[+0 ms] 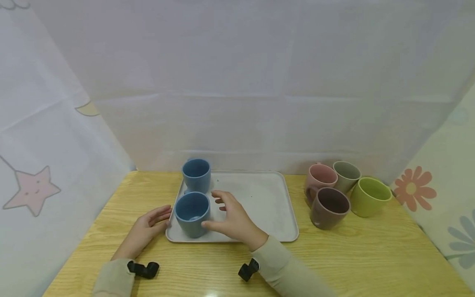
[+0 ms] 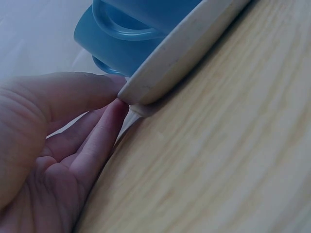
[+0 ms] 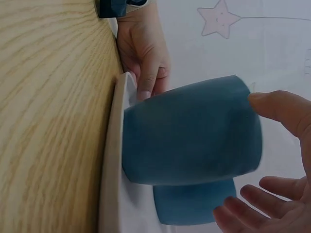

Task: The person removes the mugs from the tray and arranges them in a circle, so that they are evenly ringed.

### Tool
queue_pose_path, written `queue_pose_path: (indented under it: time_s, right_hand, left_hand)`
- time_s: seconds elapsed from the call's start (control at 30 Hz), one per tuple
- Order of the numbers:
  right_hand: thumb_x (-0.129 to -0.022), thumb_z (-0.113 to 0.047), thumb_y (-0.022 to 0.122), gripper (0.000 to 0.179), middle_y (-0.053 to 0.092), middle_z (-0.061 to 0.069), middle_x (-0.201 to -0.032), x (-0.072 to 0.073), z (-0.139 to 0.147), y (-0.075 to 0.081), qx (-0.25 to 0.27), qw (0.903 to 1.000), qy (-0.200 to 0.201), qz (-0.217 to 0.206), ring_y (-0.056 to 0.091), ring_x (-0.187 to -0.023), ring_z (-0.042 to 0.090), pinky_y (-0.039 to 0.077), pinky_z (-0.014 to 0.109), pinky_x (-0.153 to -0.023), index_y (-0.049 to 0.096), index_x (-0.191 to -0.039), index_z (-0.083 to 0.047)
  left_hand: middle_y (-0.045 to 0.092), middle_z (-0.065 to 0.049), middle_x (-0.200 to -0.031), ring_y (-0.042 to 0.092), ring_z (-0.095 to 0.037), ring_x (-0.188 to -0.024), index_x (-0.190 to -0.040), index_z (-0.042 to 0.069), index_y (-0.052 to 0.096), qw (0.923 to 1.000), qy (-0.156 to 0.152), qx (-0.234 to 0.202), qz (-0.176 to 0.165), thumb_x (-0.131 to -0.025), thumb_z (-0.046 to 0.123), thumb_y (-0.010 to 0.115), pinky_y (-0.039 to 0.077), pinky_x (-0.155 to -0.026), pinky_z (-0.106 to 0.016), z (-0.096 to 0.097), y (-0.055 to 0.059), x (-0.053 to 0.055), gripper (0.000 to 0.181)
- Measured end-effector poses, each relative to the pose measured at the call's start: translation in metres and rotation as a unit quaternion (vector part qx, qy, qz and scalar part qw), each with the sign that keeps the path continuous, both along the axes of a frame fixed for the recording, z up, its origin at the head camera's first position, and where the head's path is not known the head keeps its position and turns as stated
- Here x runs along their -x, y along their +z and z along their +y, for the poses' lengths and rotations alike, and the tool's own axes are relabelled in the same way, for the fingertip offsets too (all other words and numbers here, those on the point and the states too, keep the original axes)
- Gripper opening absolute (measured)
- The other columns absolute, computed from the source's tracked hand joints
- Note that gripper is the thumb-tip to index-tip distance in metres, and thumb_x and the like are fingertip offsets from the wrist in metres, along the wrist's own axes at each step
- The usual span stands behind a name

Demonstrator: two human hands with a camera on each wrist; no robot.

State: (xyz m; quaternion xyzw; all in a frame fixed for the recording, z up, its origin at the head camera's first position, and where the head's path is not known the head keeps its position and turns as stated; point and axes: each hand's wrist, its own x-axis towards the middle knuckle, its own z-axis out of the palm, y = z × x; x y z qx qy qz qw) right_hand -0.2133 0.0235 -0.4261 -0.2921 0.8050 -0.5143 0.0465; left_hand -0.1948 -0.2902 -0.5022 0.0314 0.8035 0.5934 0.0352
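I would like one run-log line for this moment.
left hand: pinches tray; right hand: spread at near blue mug; on tray: that mug, far blue mug; beside tray: pink mug, gray mug, brown mug, green mug

I see room to pass over the right half of the tray [image 1: 261, 194], mid-frame. Two blue mugs [image 1: 191, 226] and the right hand [image 1: 236, 218] crowd its left side; right of centre, four clustered mugs [image 1: 323, 218] obstruct; a white cloth [image 1: 237, 74] bars the top.
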Motion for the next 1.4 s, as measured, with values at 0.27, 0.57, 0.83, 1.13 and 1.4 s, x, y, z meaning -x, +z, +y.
queue_pose_path:
  time_s: [0.27,0.57,0.83,1.13,1.4]
  right_hand:
    - [-0.079,-0.032,0.089,0.091,0.047,0.003,-0.146,0.006,-0.023,-0.013,0.011,0.9995,-0.011,-0.028,0.050,-0.127,0.017,0.048,0.040,-0.104,0.041,-0.153,-0.010]
    - [-0.075,-0.030,0.093,0.090,0.051,-0.004,-0.139,0.007,-0.035,-0.019,0.066,0.9965,-0.019,-0.048,0.052,-0.126,0.013,0.047,0.032,-0.105,0.045,-0.149,-0.016]
    - [-0.071,-0.026,0.095,0.088,0.054,-0.004,-0.136,0.007,-0.038,-0.024,0.102,0.9934,-0.036,-0.039,0.053,-0.124,0.013,0.047,0.032,-0.106,0.049,-0.145,-0.014]
    - [-0.068,-0.023,0.097,0.086,0.057,-0.003,-0.134,0.002,-0.035,-0.026,0.135,0.9893,-0.053,-0.020,0.056,-0.123,0.016,0.049,0.033,-0.104,0.053,-0.142,-0.013]
    - [-0.067,-0.020,0.098,0.086,0.058,-0.002,-0.134,-0.003,-0.022,-0.019,0.127,0.9901,-0.056,-0.018,0.057,-0.122,0.019,0.048,0.037,-0.106,0.054,-0.141,-0.011]
  left_hand:
    - [0.054,-0.019,-0.146,0.056,0.006,-0.119,-0.153,0.004,0.044,1.0000,-0.003,0.005,0.001,-0.097,0.027,0.072,0.045,-0.095,-0.012,0.001,0.000,0.001,0.067]
    - [0.054,-0.018,-0.146,0.056,0.005,-0.119,-0.153,0.004,0.043,0.9999,-0.002,0.009,0.004,-0.097,0.027,0.071,0.045,-0.095,-0.012,0.001,0.000,0.002,0.066]
    - [0.054,-0.018,-0.146,0.056,0.005,-0.120,-0.153,0.005,0.043,1.0000,0.002,0.009,0.001,-0.097,0.028,0.072,0.045,-0.095,-0.011,0.001,0.001,0.001,0.067]
    - [0.054,-0.018,-0.146,0.056,0.004,-0.120,-0.153,0.004,0.043,0.9999,0.001,0.009,-0.005,-0.097,0.028,0.072,0.045,-0.095,-0.011,0.001,0.002,0.000,0.068]
    - [0.053,-0.018,-0.148,0.056,-0.009,-0.127,-0.154,0.005,0.042,0.9997,0.010,0.014,-0.018,-0.096,0.032,0.072,0.045,-0.094,-0.011,0.002,0.003,-0.001,0.070]
